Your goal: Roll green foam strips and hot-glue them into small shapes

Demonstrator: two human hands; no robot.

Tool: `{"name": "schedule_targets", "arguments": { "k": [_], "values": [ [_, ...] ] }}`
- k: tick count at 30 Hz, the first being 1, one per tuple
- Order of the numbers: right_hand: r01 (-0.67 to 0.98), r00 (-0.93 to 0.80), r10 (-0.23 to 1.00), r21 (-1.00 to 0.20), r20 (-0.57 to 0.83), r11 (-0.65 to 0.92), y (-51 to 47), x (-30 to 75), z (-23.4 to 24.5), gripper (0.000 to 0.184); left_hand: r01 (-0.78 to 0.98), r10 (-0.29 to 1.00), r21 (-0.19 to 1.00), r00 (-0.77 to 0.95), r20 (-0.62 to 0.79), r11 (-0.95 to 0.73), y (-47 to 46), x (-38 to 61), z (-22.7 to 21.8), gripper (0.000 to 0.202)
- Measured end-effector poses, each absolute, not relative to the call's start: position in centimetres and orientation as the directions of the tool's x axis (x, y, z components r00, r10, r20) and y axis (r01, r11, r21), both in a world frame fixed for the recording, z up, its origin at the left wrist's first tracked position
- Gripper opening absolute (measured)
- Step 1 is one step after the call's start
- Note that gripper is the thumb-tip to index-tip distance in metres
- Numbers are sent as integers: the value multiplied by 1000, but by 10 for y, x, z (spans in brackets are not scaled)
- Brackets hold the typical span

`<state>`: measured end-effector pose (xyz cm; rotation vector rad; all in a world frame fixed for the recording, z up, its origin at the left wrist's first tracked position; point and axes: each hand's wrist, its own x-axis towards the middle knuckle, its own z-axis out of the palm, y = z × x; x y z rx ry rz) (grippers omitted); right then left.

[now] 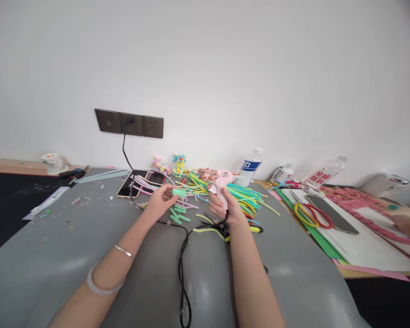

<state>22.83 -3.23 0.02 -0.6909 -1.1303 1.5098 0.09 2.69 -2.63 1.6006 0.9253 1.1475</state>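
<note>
My left hand (162, 199) pinches a small mint-green fuzzy bundle (179, 193) by its edge, seemingly to leave its face clear, near short mint-green fuzzy stems (179, 217), while my right hand (229, 208) grips a pale-pink plastic glue gun (221, 181) aimed leftward.
</note>
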Motion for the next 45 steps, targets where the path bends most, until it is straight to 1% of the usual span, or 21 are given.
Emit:
{"name": "schedule_targets", "arguments": {
  "k": [3, 5, 7, 11, 15, 19, 23, 28, 34, 45],
  "values": [
    [-417, -285, 948, -909, 141, 10, -32, 215, -2, 44, 38, 919, 955, 284, 272, -294, 26, 0, -25, 30],
    [-411, -273, 951, -912, 142, 19, -31, 206, -4, 40, 21, 917, 953, 281, 284, -301, 27, -2, -24, 27],
    [-396, -244, 959, -918, 140, 33, -31, 199, -6, 37, -5, 926, 954, 238, 292, -299, 29, -5, -24, 29],
    [-374, -186, 976, -927, 115, 38, -32, 198, -7, 36, -58, 947, 958, 150, 286, -280, 33, -9, -23, 36],
    [-360, -202, 973, -932, 113, 34, -35, 200, -8, 38, -70, 947, 952, 107, 304, -298, 33, -10, -23, 36],
    [-333, -229, 963, -941, 140, 58, -37, 197, -10, 39, -40, 933, 940, 115, 342, -339, 30, -8, -22, 31],
    [-282, -275, 953, -958, 123, 42, -39, 193, -11, 40, -7, 930, 938, 122, 346, -347, 27, -7, -19, 31],
    [-218, -296, 949, -975, 108, 43, -39, 191, -9, 41, -21, 934, 942, 129, 334, -335, 26, -5, -17, 31],
    [-215, -318, 941, -976, 112, 44, -40, 190, -9, 40, -9, 929, 938, 137, 345, -347, 25, -5, -18, 28],
    [-203, -294, 952, -979, 85, 25, -40, 190, -10, 47, -12, 926, 938, 157, 345, -347, 25, -4, -21, 26]
  ]
}}
